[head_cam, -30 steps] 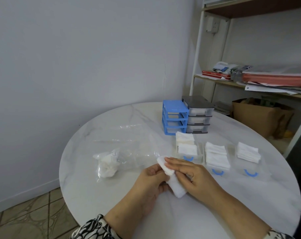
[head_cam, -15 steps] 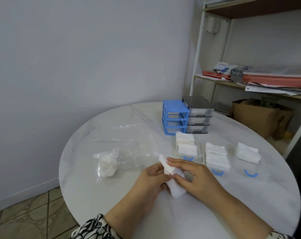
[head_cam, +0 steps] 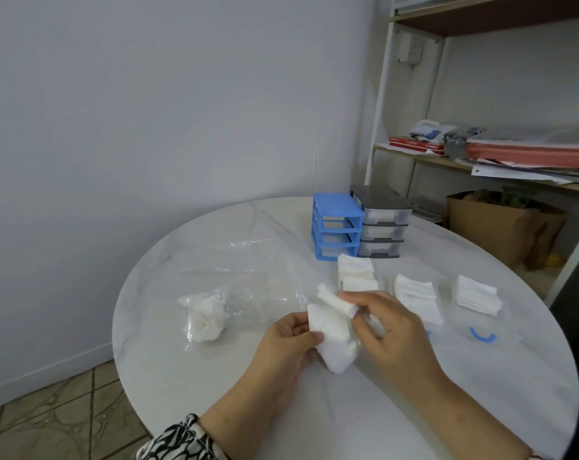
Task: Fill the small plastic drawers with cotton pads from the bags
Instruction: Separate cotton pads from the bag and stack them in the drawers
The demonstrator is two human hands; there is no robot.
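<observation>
My left hand (head_cam: 289,343) holds a stack of white cotton pads (head_cam: 331,340) above the round marble table (head_cam: 188,370). My right hand (head_cam: 392,330) pinches a few pads (head_cam: 334,302) lifted off the top of that stack. Behind them stand three clear drawers with blue handles, each piled with pads: left (head_cam: 356,272), middle (head_cam: 416,293), right (head_cam: 477,293). A blue drawer frame (head_cam: 336,227) and a grey drawer unit (head_cam: 381,224) stand at the table's far side.
A clear bag with crumpled cotton (head_cam: 207,315) and another flat clear bag (head_cam: 245,260) lie to the left. A shelf with papers (head_cam: 513,154) and a brown paper bag (head_cam: 500,227) stand at the right. The table's edge curves near my forearms.
My right hand has lifted a few pads off the stack, which was held flat between both hands before. The stack now shows more fully in my left hand.
</observation>
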